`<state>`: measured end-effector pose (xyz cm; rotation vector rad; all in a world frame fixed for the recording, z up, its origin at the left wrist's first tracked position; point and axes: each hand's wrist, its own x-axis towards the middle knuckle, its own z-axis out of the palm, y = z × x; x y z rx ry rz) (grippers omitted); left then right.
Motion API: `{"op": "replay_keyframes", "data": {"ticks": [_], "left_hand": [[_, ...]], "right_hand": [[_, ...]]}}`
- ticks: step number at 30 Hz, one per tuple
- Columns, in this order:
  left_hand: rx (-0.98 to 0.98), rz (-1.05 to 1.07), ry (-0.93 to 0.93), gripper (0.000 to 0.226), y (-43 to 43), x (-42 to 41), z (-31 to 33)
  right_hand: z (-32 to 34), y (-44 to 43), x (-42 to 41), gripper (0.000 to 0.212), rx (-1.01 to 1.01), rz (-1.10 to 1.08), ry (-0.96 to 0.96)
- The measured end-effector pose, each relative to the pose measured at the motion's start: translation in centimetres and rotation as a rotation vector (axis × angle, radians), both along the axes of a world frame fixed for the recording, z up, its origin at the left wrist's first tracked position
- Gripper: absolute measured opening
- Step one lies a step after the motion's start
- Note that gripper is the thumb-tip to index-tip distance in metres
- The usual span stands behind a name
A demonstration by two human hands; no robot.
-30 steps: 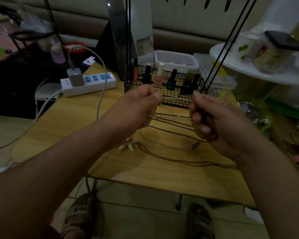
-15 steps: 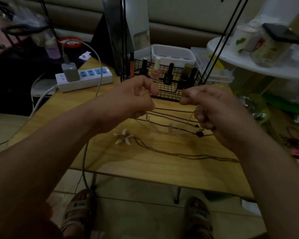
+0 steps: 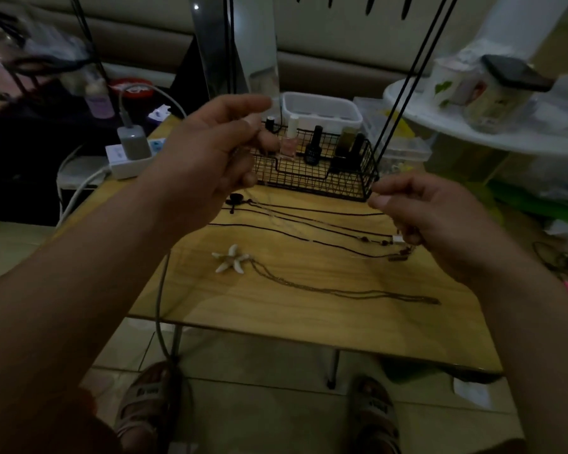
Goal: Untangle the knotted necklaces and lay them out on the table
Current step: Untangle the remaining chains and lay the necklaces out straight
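My left hand (image 3: 210,149) is raised over the far left of the wooden table (image 3: 309,309) and pinches one end of a thin pale chain (image 3: 276,219). The faint chain slants down toward my right hand (image 3: 423,214), which pinches it low over the table's right side. Beneath it lie black cord necklaces (image 3: 309,224) stretched side by side, with a dark pendant (image 3: 235,199) at the left and small beads at the right. Nearer me lies a white starfish pendant (image 3: 230,258) on a brown chain (image 3: 358,291).
A black wire basket (image 3: 315,178) with nail polish bottles stands at the table's far edge, a white tub (image 3: 322,109) behind it. A power strip (image 3: 128,162) with a plug sits far left; a grey cable (image 3: 159,306) hangs over the front. A round white shelf (image 3: 473,139) stands right.
My hands have drawn apart. The left hand rose and moved left, the right hand dropped lower to the right, and the thin chain now stretches out between them.
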<state>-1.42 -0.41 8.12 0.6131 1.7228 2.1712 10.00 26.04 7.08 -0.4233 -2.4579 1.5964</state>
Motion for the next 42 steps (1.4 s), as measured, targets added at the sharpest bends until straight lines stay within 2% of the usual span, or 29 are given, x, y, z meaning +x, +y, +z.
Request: {"op": "replay_keyframes", "data": {"ticks": [5, 8, 18, 27, 30, 33, 35, 37, 40, 42], "left_hand": [[-0.047, 0.04, 0.014, 0.039, -0.8, 0.9, 0.5], [-0.084, 0.056, 0.021, 0.043, -1.1, 1.6, 0.6], [-0.193, 0.176, -0.086, 0.038, -1.9, 1.8, -0.8], [-0.267, 0.237, -0.048, 0.031, -1.7, 2.7, -1.3], [-0.316, 0.206, 0.022, 0.027, -1.3, 2.7, -1.4], [-0.358, 0.138, 0.115, 0.028, -0.8, 2.6, -1.0], [-0.378, 0.075, 0.159, 0.028, -0.2, 2.6, -0.5], [-0.388, -0.009, 0.193, 0.029, 0.5, 2.6, 0.0], [-0.419, -0.146, 0.24, 0.029, 1.6, 2.9, 0.2], [-0.46, -0.211, 0.294, 0.027, 2.5, 3.0, 0.1]], "right_hand": [[-0.3, 1.3, 1.5, 0.04, 0.243, 0.041, -0.084], [-0.9, 1.9, 1.9, 0.041, 0.333, -0.005, -0.09], [-1.1, 3.0, 4.1, 0.028, 0.231, -0.125, -0.026], [-1.1, 3.3, 4.9, 0.03, 0.22, -0.082, -0.034], [-1.7, 2.9, 4.6, 0.028, 0.238, -0.047, -0.093], [-1.9, 2.5, 3.9, 0.021, 0.339, -0.038, -0.128], [-1.6, 2.0, 3.2, 0.02, 0.401, -0.056, -0.091], [-1.2, 0.7, 2.6, 0.024, 0.368, -0.032, -0.013], [-0.7, -2.1, 1.5, 0.044, 0.172, 0.155, 0.046], [-1.1, -3.8, 0.4, 0.054, 0.168, 0.343, 0.01]]}}
